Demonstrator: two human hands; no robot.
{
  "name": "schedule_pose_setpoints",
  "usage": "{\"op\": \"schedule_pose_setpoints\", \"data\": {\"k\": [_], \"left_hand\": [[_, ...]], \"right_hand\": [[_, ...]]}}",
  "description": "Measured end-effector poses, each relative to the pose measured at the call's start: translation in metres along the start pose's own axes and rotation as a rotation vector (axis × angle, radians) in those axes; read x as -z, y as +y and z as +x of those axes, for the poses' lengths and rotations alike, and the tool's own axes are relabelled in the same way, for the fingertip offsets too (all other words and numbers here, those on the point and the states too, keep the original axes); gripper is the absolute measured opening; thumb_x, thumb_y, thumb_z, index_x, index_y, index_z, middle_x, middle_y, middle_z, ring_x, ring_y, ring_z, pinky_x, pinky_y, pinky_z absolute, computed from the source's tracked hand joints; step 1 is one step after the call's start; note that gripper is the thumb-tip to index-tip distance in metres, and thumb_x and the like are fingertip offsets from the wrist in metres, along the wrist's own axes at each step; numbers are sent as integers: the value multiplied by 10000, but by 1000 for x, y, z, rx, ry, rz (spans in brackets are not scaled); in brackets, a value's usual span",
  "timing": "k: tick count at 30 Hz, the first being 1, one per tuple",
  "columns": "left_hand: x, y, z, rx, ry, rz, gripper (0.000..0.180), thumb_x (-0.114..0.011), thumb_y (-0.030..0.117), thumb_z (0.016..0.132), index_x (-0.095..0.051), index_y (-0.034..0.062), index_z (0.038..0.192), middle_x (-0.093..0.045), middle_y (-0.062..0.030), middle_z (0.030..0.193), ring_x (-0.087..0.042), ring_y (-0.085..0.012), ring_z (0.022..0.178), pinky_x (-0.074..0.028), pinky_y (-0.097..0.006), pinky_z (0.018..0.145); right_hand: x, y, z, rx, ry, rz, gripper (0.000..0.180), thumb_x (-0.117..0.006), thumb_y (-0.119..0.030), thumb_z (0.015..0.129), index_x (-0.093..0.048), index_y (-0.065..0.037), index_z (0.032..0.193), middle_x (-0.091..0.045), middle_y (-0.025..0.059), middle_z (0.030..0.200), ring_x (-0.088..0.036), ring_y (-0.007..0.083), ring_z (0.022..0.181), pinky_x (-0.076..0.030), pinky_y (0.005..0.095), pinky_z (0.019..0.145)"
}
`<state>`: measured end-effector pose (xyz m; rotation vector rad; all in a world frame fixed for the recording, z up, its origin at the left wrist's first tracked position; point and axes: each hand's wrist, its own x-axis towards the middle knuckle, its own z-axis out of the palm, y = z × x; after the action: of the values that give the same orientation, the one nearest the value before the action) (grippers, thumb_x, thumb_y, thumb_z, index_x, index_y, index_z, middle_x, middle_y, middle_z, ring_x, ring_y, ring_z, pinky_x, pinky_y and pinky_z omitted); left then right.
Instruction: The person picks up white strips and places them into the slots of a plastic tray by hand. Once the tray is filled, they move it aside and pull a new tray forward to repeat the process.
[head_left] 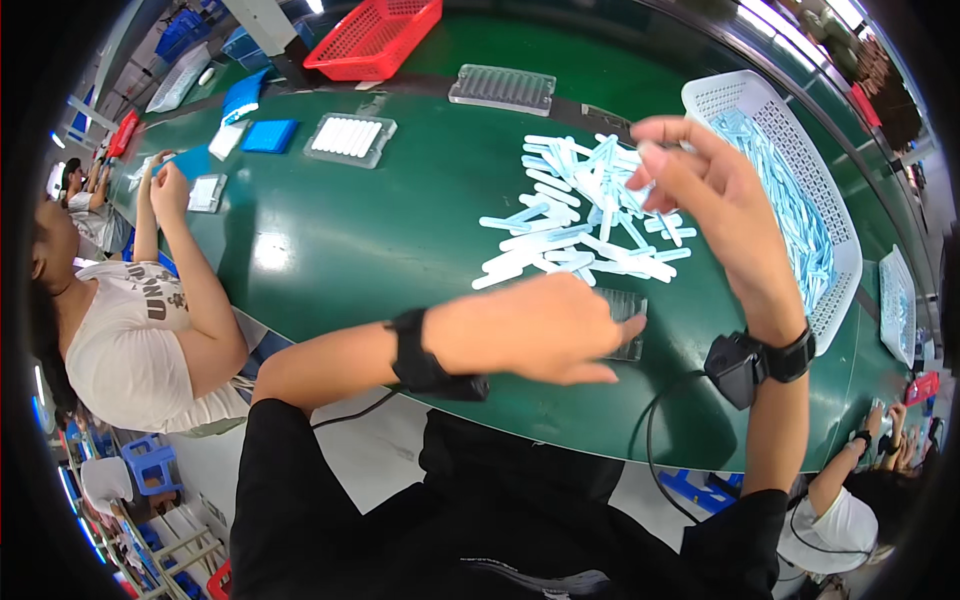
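Observation:
My left hand (545,325) lies low over the green table (350,240), fingers together, resting on a clear ridged plastic tray (632,305) that it partly hides. My right hand (700,190) is raised above a loose pile of light blue and white plastic sticks (570,215), its fingertips pinched on one thin pale stick (655,155). Both wrists wear black bands with cabled devices.
A white mesh basket (790,130) full of blue sticks stands right of the pile. At the back are a filled clear tray (350,138), an empty one (502,88) and a red basket (375,38). Another person (150,320) works at the left; others sit at lower right.

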<state>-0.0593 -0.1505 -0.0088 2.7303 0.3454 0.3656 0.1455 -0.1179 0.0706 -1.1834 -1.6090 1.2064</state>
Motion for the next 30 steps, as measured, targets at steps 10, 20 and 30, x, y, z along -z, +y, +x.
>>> {"op": "schedule_pose_setpoints", "data": {"k": [10,20,30], "left_hand": [[53,-104,-57,511,252,-304,121,-740,172,986,-716,55,967,-342,27,537,-264,-81,520,-219,-319,503],[60,-94,-55,545,53,-305,183,-828,151,885,-706,33,955,-288,26,555,-248,-92,532,-187,-321,530],[46,-87,-46,666,138,-372,209,-691,162,1025,-615,7,907,-363,43,592,-288,-61,589,-229,-296,531]], "right_hand": [[4,84,-60,-115,218,50,152,-680,-150,1043,-715,-6,1077,-722,9,915,-674,53,857,-474,193,707],[6,82,-61,231,202,-638,207,-844,-131,834,-778,-65,1018,-671,53,890,-611,206,741,-496,323,672],[11,87,-63,151,155,-684,155,-832,-114,833,-811,-90,985,-729,38,885,-650,222,746,-524,354,653]]}}
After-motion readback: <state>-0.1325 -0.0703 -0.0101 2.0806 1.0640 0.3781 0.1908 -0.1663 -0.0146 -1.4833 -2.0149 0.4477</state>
